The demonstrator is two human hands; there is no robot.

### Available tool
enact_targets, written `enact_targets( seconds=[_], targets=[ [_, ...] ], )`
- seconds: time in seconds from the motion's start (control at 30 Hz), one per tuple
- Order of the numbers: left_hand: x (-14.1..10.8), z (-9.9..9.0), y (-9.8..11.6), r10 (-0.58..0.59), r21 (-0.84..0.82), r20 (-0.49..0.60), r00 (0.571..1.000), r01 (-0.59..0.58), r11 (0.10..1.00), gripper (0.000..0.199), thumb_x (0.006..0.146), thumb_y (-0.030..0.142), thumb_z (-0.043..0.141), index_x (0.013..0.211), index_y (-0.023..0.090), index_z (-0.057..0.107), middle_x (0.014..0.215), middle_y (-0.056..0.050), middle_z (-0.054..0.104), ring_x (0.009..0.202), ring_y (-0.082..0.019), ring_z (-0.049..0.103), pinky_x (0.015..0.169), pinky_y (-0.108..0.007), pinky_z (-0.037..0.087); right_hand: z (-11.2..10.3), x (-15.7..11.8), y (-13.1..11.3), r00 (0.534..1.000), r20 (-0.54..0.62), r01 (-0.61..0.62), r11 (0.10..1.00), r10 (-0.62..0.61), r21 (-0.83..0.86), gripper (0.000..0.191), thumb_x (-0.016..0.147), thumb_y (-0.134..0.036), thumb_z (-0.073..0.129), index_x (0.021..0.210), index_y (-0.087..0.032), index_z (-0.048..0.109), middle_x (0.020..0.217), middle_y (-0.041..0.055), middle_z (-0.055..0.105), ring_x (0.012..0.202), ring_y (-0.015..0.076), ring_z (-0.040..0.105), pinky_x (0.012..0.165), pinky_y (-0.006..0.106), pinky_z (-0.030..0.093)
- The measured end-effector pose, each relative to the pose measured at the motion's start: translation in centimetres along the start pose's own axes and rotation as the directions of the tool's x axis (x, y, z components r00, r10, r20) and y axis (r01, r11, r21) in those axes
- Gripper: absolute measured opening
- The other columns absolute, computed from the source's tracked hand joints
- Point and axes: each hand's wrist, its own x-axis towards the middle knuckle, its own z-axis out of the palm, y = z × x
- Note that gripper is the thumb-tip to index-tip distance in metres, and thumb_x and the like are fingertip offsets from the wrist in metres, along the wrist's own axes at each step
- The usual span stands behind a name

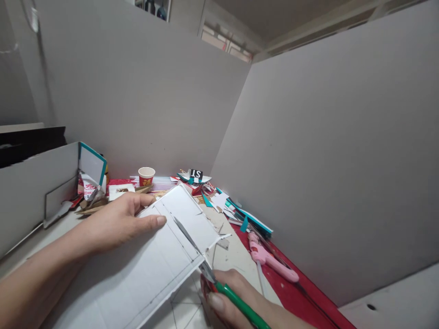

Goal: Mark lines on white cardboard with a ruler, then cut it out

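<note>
My left hand (120,224) grips a white sheet of cardboard (137,274) along its far left edge, thumb on top and fingers curled around the edge. Pencilled lines run across the sheet. In my right hand (236,292) is a pair of scissors (240,305) with green on the handle, gripped at the lower right. One long blade lies over the cardboard, beside a drawn line, and the near edge sits between the blades. The other blade is hidden under the sheet. A strip at the far right end is partly cut.
A pink glue gun (273,264) lies on the red cloth (302,292) at the right. Behind the sheet stand a paper cup (147,177) and heaped scraps (195,178). A white box (34,187) stands at the left; grey panels (147,91) enclose the table.
</note>
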Motion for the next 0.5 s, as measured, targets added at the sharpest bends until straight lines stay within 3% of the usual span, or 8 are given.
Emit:
enact_targets(
  seconds=[0.37, 0.5],
  targets=[
    [0.1, 0.1, -0.1, 0.007, -0.011, 0.049, 0.999, -0.007, 1.000, 0.018, 0.077, 0.037, 0.075, 0.082, 0.020, 0.074, 0.081, -0.005, 0.078, 0.068, -0.020, 0.071, 0.060, -0.026, 0.056, 0.7, -0.3, -1.3, 0.997, -0.049, -0.049, 0.993, 0.055, 0.103, 0.052, 0.095, -0.062, 0.044, 0.094, -0.017, 0.071, 0.087, 0.0076, 0.064, 0.085, 0.0216, 0.058, 0.078, 0.029, 0.050],
    [0.0, 0.1, -0.1, 0.012, 0.000, 0.044, 0.999, -0.012, 1.000, 0.015, 0.076, 0.035, 0.075, 0.081, 0.021, 0.074, 0.080, -0.005, 0.078, 0.067, -0.020, 0.071, 0.059, -0.025, 0.055, 0.5, -0.6, -1.1, 0.996, -0.070, -0.050, 0.996, 0.055, 0.070, 0.049, 0.094, -0.060, 0.046, 0.094, -0.018, 0.071, 0.083, 0.0072, 0.064, 0.081, 0.0219, 0.059, 0.075, 0.029, 0.051]
  ],
)
